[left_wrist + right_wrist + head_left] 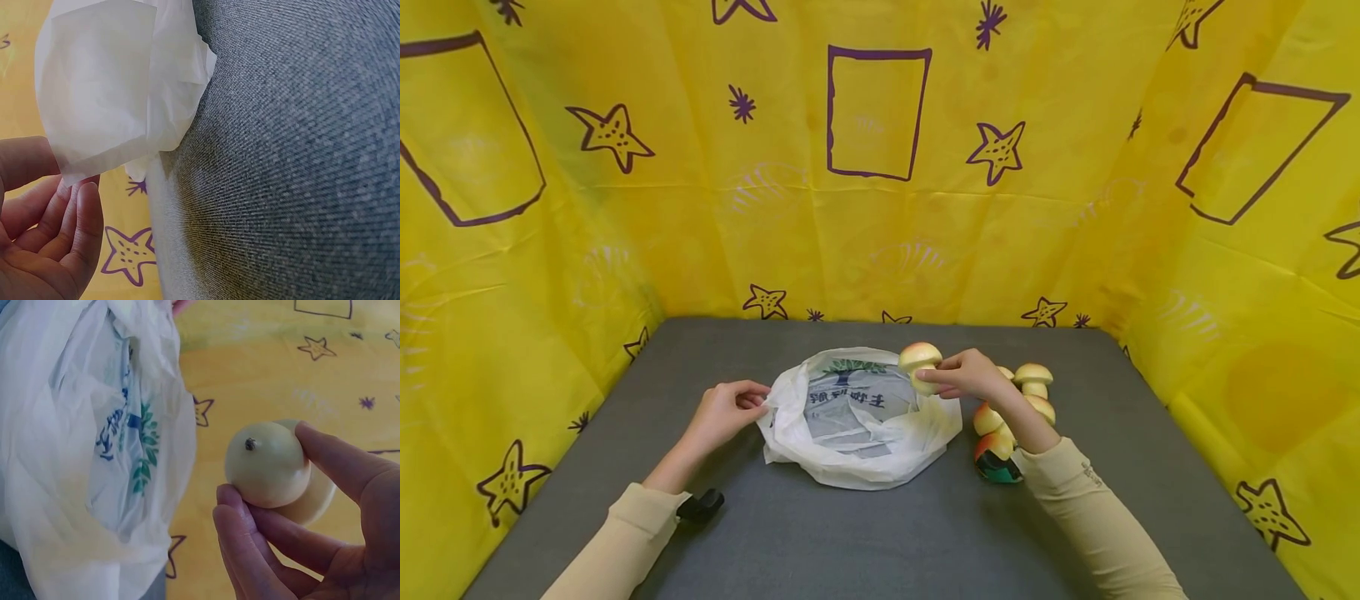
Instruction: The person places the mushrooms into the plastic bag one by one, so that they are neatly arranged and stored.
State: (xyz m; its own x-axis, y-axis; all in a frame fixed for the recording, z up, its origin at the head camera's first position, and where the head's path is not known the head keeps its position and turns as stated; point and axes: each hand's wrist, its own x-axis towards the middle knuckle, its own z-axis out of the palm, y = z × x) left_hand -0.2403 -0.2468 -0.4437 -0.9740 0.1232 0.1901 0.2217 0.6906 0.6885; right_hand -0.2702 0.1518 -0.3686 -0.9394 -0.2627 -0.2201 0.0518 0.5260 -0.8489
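Note:
A white plastic bag (857, 471) with a printed tree and lettering lies with its mouth spread wide on the dark table. My left hand (724, 414) pinches the bag's left rim between thumb and fingers; the pinched edge shows in the left wrist view (103, 156). Over the bag's right rim, my right hand (967, 375) holds a toy mushroom (919, 357) by its stem, cap up. The right wrist view shows the pale stem end with a small dark spot, between thumb and fingers. Several more toy mushrooms (1033, 375) sit right of the bag, partly hidden by my right forearm.
The grey tabletop (820, 542) carries the bag and mushrooms. A dark and green object (998, 468) shows by the right sleeve, among the nearest mushrooms. Yellow cloth (880, 250) with drawn stars surrounds the table at the back and both sides.

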